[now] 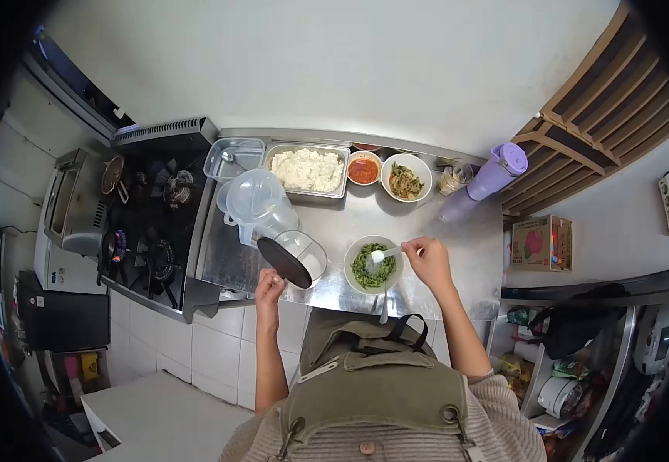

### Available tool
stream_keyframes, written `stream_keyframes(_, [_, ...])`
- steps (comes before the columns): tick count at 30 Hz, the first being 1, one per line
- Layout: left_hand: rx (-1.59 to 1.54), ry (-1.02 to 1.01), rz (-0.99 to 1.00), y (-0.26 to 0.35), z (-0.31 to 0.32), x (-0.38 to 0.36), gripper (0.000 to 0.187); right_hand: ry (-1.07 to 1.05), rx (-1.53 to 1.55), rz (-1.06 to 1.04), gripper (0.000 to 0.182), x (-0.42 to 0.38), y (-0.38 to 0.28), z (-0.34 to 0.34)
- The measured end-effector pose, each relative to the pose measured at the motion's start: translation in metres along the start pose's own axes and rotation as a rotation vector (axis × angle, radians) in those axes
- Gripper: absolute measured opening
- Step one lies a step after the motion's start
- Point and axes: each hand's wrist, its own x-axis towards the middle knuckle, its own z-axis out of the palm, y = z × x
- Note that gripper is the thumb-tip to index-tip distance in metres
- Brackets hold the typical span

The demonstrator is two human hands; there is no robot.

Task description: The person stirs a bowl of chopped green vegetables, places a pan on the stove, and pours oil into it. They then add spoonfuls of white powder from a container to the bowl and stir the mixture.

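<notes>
My right hand (428, 263) pinches the handle of a small spoon (384, 254) carrying white powder over a white bowl (351, 276) of chopped greens (366, 273). A metal utensil (384, 306) leans over that bowl's near rim. At the left, my left hand (270, 286) has its fingers closed on the edge of a dark round lid (285, 262), tilted beside a clear round container (315, 248) with white contents. Behind the container stands a translucent lidded pitcher (261, 204).
Along the counter's back are a clear tub (234, 159), a metal tray of white food (307, 169), a bowl of red sauce (363, 169), a bowl of vegetables (406, 179), a glass jar (453, 179) and a purple tumbler (496, 171). The stove (157, 223) at left has a lit burner.
</notes>
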Motion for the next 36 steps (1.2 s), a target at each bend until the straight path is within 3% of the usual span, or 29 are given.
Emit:
stream_keyframes(4, [-0.012,0.010,0.007,0.003,0.006,-0.006,0.012,-0.044,0.028,0.021,0.021,0.004,-0.005,0.007])
stream_keyframes(9, [0.139,-0.062,-0.007,-0.013,-0.003,-0.009,0.016,0.077,0.031,-0.015,0.022,0.009,0.011,0.014])
stream_keyframes(14, [0.126,-0.088,-0.038,-0.020,-0.003,-0.009,0.014,0.099,-0.031,0.073,0.021,0.000,0.032,0.011])
stream_keyframes(28, [0.087,-0.092,0.000,-0.019,0.003,-0.007,0.011,0.138,-0.004,0.051,0.023,-0.017,0.074,0.023])
stream_keyframes(33, [0.104,-0.095,0.003,-0.016,0.003,-0.010,0.009,0.165,-0.096,-0.052,0.022,0.001,0.067,0.029])
stream_keyframes(36, [0.096,-0.101,0.006,-0.015,0.002,-0.011,0.008,0.104,-0.071,0.025,0.023,0.007,0.053,0.029])
